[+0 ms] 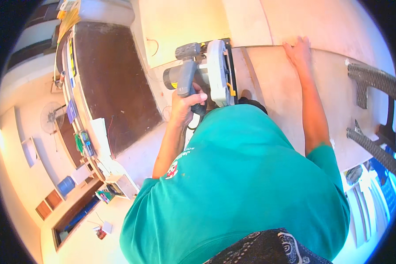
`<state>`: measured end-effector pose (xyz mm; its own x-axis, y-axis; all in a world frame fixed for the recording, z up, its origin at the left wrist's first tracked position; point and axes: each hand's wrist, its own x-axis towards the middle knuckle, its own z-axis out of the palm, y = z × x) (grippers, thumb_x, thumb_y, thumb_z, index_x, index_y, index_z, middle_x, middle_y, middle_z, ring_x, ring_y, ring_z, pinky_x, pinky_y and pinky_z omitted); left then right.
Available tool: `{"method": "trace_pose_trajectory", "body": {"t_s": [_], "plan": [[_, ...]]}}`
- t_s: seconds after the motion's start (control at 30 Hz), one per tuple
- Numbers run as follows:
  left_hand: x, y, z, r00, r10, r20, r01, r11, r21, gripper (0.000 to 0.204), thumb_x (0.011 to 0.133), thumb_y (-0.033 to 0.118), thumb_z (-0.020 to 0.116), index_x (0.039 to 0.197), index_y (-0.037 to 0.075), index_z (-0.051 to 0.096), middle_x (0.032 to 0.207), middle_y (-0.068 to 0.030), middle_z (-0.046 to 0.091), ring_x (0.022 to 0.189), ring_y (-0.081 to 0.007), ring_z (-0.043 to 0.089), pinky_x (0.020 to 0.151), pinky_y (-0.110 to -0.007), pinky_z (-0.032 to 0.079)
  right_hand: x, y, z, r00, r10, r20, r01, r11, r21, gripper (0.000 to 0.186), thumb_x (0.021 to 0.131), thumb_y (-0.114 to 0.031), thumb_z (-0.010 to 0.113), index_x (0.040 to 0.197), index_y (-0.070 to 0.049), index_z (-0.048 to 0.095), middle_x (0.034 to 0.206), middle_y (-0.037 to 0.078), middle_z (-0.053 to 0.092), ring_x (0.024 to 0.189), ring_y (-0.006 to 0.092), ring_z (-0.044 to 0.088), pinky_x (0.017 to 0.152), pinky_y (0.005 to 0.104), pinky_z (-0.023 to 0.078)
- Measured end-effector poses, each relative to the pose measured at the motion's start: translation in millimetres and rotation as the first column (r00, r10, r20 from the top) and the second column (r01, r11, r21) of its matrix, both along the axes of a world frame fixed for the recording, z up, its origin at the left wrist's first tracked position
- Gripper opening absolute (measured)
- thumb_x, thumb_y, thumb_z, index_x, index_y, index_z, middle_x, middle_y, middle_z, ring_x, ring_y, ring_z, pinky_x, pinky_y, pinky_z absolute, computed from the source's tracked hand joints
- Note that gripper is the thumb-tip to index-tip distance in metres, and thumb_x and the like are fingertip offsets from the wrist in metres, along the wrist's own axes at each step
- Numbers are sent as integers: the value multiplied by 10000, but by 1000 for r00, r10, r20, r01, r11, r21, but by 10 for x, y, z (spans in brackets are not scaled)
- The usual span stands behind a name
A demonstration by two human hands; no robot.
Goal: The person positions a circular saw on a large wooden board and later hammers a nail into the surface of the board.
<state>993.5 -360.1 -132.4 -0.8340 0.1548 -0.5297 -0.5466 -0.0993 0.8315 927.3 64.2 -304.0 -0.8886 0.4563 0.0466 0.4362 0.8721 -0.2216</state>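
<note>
My left hand (185,104) is wrapped round the rear handle of a circular saw (216,72), which has a dark motor body and a pale blade guard. The saw rests at the near edge of a pale wooden board (185,26), and its blade is hidden from here. Farther right, my right hand (300,55) lies with fingers spread on the edge of a second pale sheet (321,22), holding nothing. Below that edge a lighter surface (325,72) passes under my right forearm.
A dark brown panel (114,83) lies to the left. Two dark, textured bracket-like pieces (376,81) stick in from the right. Left beyond are a standing fan (52,116), a small open box (121,187) and a blue container (66,186). White strips (363,211) stand at lower right.
</note>
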Motion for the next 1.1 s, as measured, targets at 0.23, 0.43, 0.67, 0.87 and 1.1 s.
{"method": "trace_pose_trajectory", "body": {"t_s": [0.23,0.43,0.67,0.87,1.1], "plan": [[82,-26,-43,999,17,-42,-15,999,52,496,656,42,837,1098,-31,626,810,-75,657,690,-172,613,657,-322,495,181,-1462,1426,794,287,-535,-598,523,-607,310,900,-222,742,1137,-23,725,1202,183,704,1108,347,666,988,435,514],[140,-57,-130,1000,8,-3,-8,979,202,611,639,-54,817,1216,-7,619,1026,-99,695,905,-204,677,783,-362,566,-73,-2401,2034,181,793,-581,-905,-96,-414,279,899,-288,731,1022,-39,712,1025,134,701,1014,363,630,905,457,504],[208,-170,-229,998,14,68,-39,919,392,626,613,-101,791,1207,11,628,1070,-72,704,1038,-213,667,931,-384,546,-140,-2806,1773,89,920,-382,-908,-83,-411,354,796,-364,702,803,-17,636,898,156,631,946,368,592,838,491,484],[189,-285,-287,997,-41,60,16,929,370,578,598,-80,792,1156,11,675,1083,-105,705,980,-240,685,917,-373,555,-291,-2990,1684,44,923,-383,-858,-162,-488,336,707,-334,691,681,-14,593,743,136,609,795,351,580,706,448,484],[332,-189,-449,970,-56,-238,45,998,-49,468,601,-54,859,1028,25,684,964,-43,676,905,-177,641,836,-341,526,-274,-3168,1487,-85,900,-427,-910,-245,-334,286,593,-313,658,563,-39,581,662,142,592,690,373,573,614,486,464]]}}
